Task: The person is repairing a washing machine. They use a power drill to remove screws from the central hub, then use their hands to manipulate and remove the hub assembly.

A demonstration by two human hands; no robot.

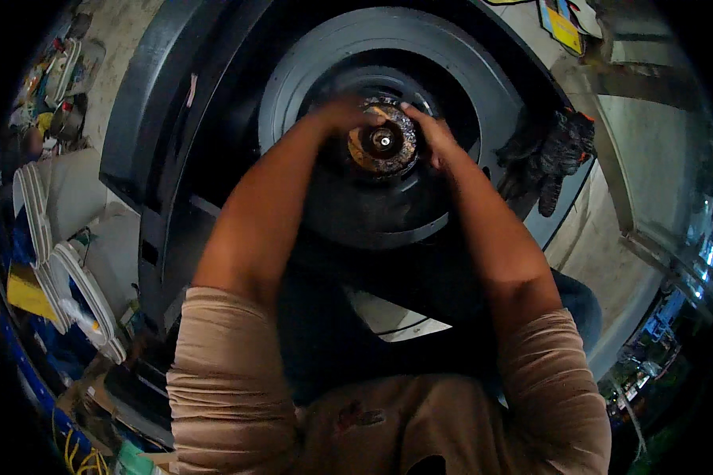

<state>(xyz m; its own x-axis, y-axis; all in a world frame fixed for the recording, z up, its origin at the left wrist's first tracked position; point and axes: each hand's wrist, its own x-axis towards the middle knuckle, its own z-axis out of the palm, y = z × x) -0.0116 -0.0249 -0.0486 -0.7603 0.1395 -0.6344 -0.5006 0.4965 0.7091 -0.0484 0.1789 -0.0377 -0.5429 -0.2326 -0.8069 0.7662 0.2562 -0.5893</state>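
A large dark wheel drum (451, 71) fills the upper middle, set inside a black wheel arch (146, 103). At its centre sits a greasy, yellowish hub (384, 144) with a shiny bolt end in the middle. My left hand (342, 115) rests on the hub's upper left edge, blurred, fingers curled over the rim. My right hand (429, 133) presses on the hub's right edge with its fingers bent. Both forearms reach up from my tan rolled sleeves.
A pair of dark work gloves with orange trim (558, 150) lies on the wheel arch at the right. White round containers (79, 285) and clutter stand at the left on the concrete floor (657, 134). My dark trousers fill the lower middle.
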